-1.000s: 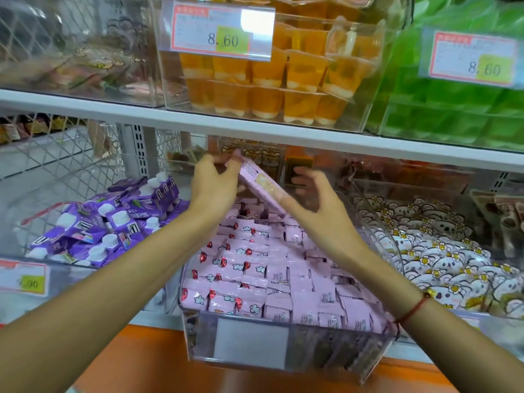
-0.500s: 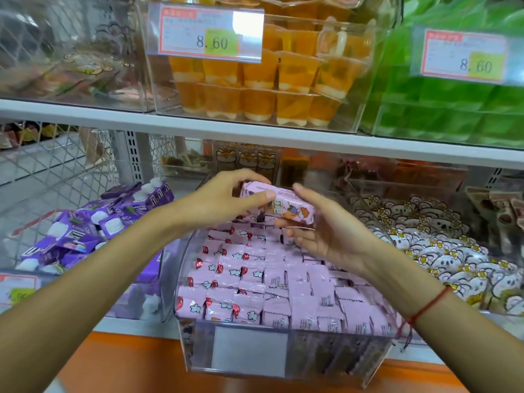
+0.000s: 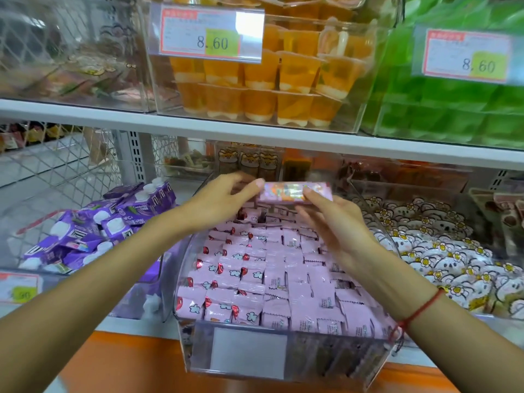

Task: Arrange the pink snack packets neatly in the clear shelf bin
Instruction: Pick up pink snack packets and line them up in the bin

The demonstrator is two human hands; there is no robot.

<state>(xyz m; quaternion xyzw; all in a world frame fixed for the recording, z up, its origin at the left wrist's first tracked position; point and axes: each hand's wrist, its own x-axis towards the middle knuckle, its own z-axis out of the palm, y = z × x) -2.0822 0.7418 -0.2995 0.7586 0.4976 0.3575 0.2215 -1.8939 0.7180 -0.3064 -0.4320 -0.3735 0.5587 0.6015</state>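
Note:
A clear shelf bin [image 3: 283, 361] juts from the lower shelf, filled with rows of several pink snack packets [image 3: 272, 276]. Above its back end, one pink packet [image 3: 295, 192] is held level and sideways between both hands. My left hand [image 3: 221, 202] pinches the packet's left end with fingertips. My right hand [image 3: 331, 219] grips its right end from below, thumb on the front. The held packet looks blurred, with a printed picture on its face. A red string sits on my right wrist.
Purple drink cartons [image 3: 113, 222] lie in the bin to the left. White flower-print sweets [image 3: 442, 259] fill the bin on the right. The upper shelf [image 3: 255, 131] hangs close overhead, carrying orange jelly cups [image 3: 263, 89], green packs [image 3: 453, 89] and price tags.
The packet was tilted steeply, then turned and levelled out. Both hands shifted with it, keeping hold of its ends above the bin's back rows.

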